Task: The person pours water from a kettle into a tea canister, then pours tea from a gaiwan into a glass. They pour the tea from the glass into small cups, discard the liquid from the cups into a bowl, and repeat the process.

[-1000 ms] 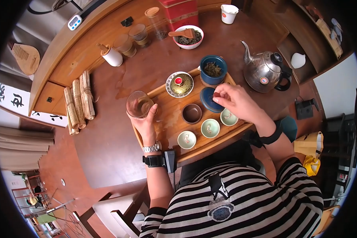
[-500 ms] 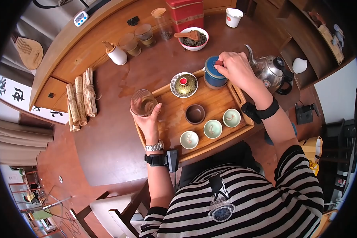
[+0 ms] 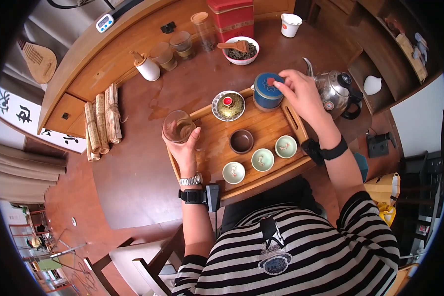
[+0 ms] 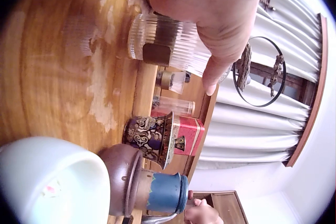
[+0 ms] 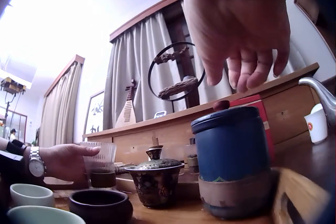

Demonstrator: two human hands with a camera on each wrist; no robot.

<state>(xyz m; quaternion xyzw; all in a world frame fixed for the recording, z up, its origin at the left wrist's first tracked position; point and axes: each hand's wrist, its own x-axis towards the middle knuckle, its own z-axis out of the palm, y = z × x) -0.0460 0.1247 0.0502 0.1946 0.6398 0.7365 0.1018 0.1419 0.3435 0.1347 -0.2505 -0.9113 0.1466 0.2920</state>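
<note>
My left hand (image 3: 184, 154) grips a ribbed glass (image 3: 170, 129) at the left edge of the wooden tray (image 3: 211, 148); the left wrist view shows the thumb extended past the glass (image 4: 163, 40). At the tray's far right corner stands a blue cup (image 3: 268, 100) with its blue lid (image 3: 264, 88) on. My right hand (image 3: 303, 101) hovers over it; the right wrist view shows its fingers loosely bent above the red knob (image 5: 221, 106), apart from it and holding nothing. A patterned lidded bowl (image 3: 228, 108), a brown cup (image 3: 241, 141) and several pale green cups (image 3: 263, 160) share the tray.
A steel kettle (image 3: 330, 91) stands right of the tray, close to my right hand. Behind the tray are a bowl of dry leaves (image 3: 241, 56), a red box (image 3: 232, 22), glass jars and a white paper cup (image 3: 290, 25). Bamboo rolls (image 3: 103, 121) lie at left.
My right hand carried the blue lid from the tray up onto the blue cup, then let go of its knob and drew slightly away. My left hand still holds the glass.
</note>
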